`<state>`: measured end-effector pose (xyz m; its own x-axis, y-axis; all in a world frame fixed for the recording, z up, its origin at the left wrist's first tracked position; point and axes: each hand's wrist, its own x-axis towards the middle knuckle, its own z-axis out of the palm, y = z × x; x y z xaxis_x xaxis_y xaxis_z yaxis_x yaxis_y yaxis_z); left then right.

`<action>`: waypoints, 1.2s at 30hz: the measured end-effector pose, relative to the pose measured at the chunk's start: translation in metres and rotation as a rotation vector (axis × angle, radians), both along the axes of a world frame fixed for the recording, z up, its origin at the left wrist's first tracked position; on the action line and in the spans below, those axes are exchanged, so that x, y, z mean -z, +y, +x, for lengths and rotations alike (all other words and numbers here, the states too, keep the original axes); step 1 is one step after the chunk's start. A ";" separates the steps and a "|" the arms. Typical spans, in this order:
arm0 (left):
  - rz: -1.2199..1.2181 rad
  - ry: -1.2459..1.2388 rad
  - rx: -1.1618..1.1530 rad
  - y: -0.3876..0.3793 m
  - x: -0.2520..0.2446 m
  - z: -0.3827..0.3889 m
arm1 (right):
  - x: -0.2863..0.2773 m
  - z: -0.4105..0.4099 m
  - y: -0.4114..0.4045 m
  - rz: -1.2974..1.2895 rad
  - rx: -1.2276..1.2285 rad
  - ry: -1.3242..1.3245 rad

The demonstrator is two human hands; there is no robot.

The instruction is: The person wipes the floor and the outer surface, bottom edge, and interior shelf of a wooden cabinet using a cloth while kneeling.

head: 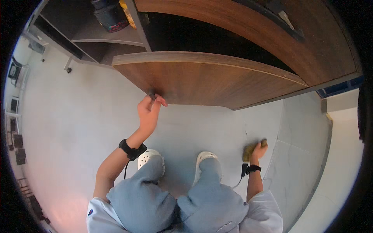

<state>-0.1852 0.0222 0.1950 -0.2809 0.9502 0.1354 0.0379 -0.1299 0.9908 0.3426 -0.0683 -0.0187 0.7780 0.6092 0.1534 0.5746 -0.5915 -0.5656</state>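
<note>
In the head view, my left hand grips a small dark handle at the lower left edge of a brown wood-grain cabinet door. The door stands partly open, and a dark interior shows behind its top edge. Off to the right, my right hand holds an olive-yellow cloth, folded or bunched. Motion blurs the cloth, and part of it is hidden by my fingers. It is low near the floor; I cannot tell if it touches.
A wood-grain panel rises above the opening. Left of it, open shelves hold a dark container and a yellow one. My white clogs stand on the pale floor. A light wall bounds the right.
</note>
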 end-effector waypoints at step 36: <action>0.413 0.336 0.326 -0.048 0.020 -0.027 | -0.392 -0.226 0.139 0.661 -0.750 -0.786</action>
<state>-0.2123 -0.0257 0.1748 0.1362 0.8303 0.5405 0.2328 -0.5571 0.7971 0.1170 0.0706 0.3738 -0.1612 0.4900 0.8567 0.9581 0.2859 0.0167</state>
